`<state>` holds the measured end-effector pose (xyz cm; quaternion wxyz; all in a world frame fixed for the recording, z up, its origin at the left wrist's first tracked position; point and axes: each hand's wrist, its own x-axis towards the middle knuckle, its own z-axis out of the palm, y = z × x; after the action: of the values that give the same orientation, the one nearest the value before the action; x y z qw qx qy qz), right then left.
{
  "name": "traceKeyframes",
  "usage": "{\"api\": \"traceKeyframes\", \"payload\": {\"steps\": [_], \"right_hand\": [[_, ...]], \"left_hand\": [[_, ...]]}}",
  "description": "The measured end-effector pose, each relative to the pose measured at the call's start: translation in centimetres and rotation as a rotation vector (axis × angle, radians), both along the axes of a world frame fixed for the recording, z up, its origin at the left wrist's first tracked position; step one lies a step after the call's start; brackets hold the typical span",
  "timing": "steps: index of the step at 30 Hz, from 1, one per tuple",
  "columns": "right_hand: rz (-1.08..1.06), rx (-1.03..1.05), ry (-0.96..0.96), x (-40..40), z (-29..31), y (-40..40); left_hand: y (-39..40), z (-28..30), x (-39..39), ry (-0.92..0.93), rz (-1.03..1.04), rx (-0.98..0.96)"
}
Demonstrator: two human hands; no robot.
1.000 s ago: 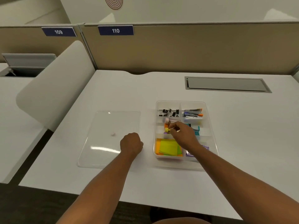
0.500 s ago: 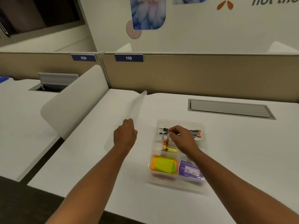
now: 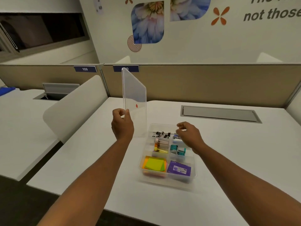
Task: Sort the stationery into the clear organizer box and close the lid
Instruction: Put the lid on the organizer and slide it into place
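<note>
Left hand (image 3: 122, 123) grips the clear lid (image 3: 135, 98) by its near edge, thumb and fingers pinching it, lid held upright and off the tabletop (image 3: 228, 152), at about 10 o'clock from the organizer box (image 3: 193, 162). Small red dot shows on the lid near its lower part. Lid's top corner overlaps the blue desk-number label on the partition behind.

Right hand (image 3: 189, 136) hovers over the far right corner of the box, fingers loosely curled, holding nothing visible; can't tell if it touches the rim.

Box sits open on the white tabletop, centre-right of view, six compartments. Far left: black binder clips (image 3: 161, 134). Far right: pens or clips partly hidden by the right hand, blurry. Middle left: highlighters (image 3: 160, 146), pink, orange and yellow caps. Middle right: teal correction tape (image 3: 176, 149). Near left: sticky notes (image 3: 154, 163), lime green on orange. Near right: purple packet (image 3: 179, 169) with a white label.

At 1 o'clock from the box, grey cable hatch (image 3: 219, 114) set flush in the tabletop. At 9 o'clock, white curved divider panel (image 3: 75, 105) between this tabletop and the neighbouring one. Beige partition (image 3: 211, 84) runs along the far edge, label "109" (image 3: 85, 69) on it. Wall behind has flower graphics and partial dark lettering.
</note>
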<state>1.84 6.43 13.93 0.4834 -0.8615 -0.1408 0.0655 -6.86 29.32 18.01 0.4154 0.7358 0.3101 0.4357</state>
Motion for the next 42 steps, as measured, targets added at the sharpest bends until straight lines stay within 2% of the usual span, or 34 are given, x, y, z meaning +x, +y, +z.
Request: {"api": "traceKeyframes", "payload": {"steps": [5, 10, 14, 17, 20, 23, 26, 28, 32, 38, 42], "right_hand": [[-0.042, 0.017, 0.125, -0.8, -1.8, -2.3], [-0.09, 0.074, 0.21, -1.1, -2.8, -3.3], [-0.14, 0.157, 0.275, -0.8, -3.0, -4.0], [-0.225, 0.13, 0.28, -0.6, -3.9, -4.8], [-0.282, 0.024, 0.269, -0.8, -5.4, -6.2], [-0.306, 0.048, 0.312, -1.3, -7.1, -7.8], [-0.295, 0.05, 0.359, -2.1, -8.3, -8.7], [-0.301, 0.023, 0.373, -2.5, -9.1, -8.9], [-0.318, 0.019, 0.386, -2.8, -10.1, -9.0], [-0.297, -0.027, 0.414, -3.2, -10.7, -7.7], [-0.304, -0.055, 0.402, -3.1, -10.9, -7.5]], "left_hand": [[-1.4, 0.6, -0.3, -0.117, 0.007, -0.008], [-3.2, 0.6, -0.2, -0.225, -0.064, -0.217], [-4.3, -1.1, -0.4, -0.162, -0.149, -0.348], [-5.2, -2.8, -0.4, -0.127, -0.222, -0.469], [-5.4, -4.5, -0.5, -0.021, -0.221, -0.448], [-4.9, -6.1, -0.7, 0.087, -0.273, -0.511], [-4.6, -7.5, -1.1, 0.2, -0.262, -0.452], [-4.5, -8.2, -1.5, 0.291, -0.341, -0.419], [-3.5, -10.3, -2.4, 0.627, -0.453, -0.237], [-3.1, -12.1, -3.1, 0.807, -0.37, 0.066], [-2.9, -13.1, -3.3, 0.867, -0.333, 0.155]]}}
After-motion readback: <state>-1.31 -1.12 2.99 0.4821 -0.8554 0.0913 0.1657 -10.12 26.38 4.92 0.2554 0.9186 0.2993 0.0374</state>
